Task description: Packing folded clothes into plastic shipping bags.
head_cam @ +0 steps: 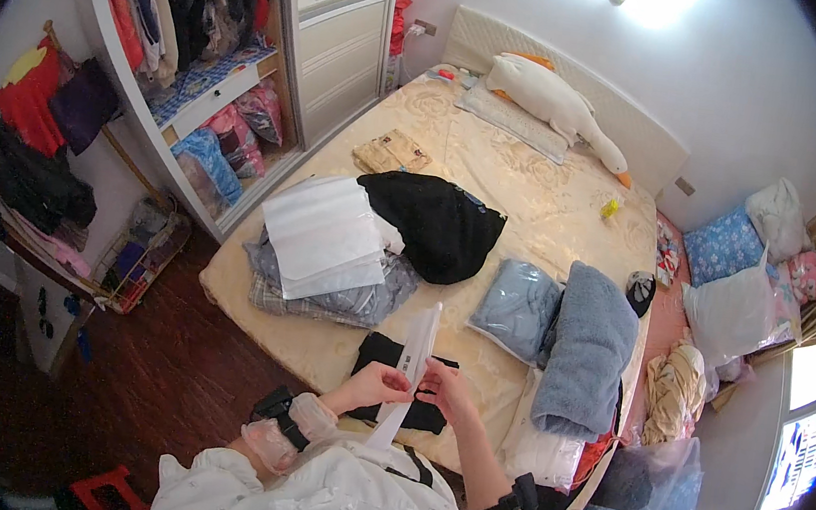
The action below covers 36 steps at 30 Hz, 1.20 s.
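Between my hands is a narrow, translucent white plastic bag point(420, 336) with small dark print. My left hand point(384, 387) pinches its left side, while the fingers of my right hand point(447, 391) grip the other edge. Beneath them a folded black garment point(427, 417) lies near the front edge of the bed point(532, 224). A pile of flat white plastic bags point(323, 238) rests on grey and checked folded clothes point(319, 309) to the left. Beyond my hands, a rumpled black garment point(434, 228) touches that pile.
On the right lie a bagged blue-grey garment point(519, 305) and a folded grey fleece point(586, 351). A plush goose point(547, 93) is by the headboard. An open wardrobe point(209, 81) and a clothes rack point(54, 116) stand left. Stuffed bags point(727, 306) sit beyond the bed's right side.
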Tool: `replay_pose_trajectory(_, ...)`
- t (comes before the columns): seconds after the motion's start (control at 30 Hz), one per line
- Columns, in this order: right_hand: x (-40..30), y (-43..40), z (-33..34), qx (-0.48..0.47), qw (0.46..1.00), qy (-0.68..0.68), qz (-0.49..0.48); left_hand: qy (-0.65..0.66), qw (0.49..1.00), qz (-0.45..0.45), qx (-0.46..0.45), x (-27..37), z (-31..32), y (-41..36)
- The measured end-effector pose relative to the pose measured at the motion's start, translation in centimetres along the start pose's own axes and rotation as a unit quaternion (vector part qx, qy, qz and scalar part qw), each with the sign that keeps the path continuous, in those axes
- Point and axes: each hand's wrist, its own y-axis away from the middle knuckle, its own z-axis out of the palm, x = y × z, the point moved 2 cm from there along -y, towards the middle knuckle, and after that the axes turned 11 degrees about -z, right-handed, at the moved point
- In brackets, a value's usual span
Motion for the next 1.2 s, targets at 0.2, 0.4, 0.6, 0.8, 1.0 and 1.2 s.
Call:
replay_pose_trajectory(0.2, -1.6, -1.0, 0.1, -0.013, 0.989, 0.089, -0.117, -0.01, 1.0, 0.022, -0.013, 0.0, 0.4, 0.1)
replay_pose_trajectory(0.4, -0.9, -1.8, -0.9, -0.019, 0.994, 0.004, -0.107, 0.028, 0.999, -0.001, -0.041, 1.0, 0.4, 1.0)
replay_pose_trajectory(0.6, -0.7, -1.8, -1.2, -0.046, 0.994, -0.054, -0.078, 0.075, 0.994, -0.04, -0.062, -0.1, 0.1, 1.0)
replay_pose_trajectory(0.8, -1.4, -1.6, -2.1, 0.003, 0.993, -0.048, -0.109, 0.191, 0.979, -0.056, -0.03, -0.3, -1.4, 0.1)
replay_pose_trajectory(1.0, -2.0, -0.8, -2.9, 0.021, 0.977, 0.175, -0.12, -0.271, 0.881, 0.123, 0.367, 1.5, -6.4, 1.6)
replay_pose_trajectory(1.2, -1.9, 0.0, 0.8, -0.032, 0.901, 0.388, -0.193, -0.275, 0.824, 0.181, 0.462, 4.4, -12.0, 4.8)
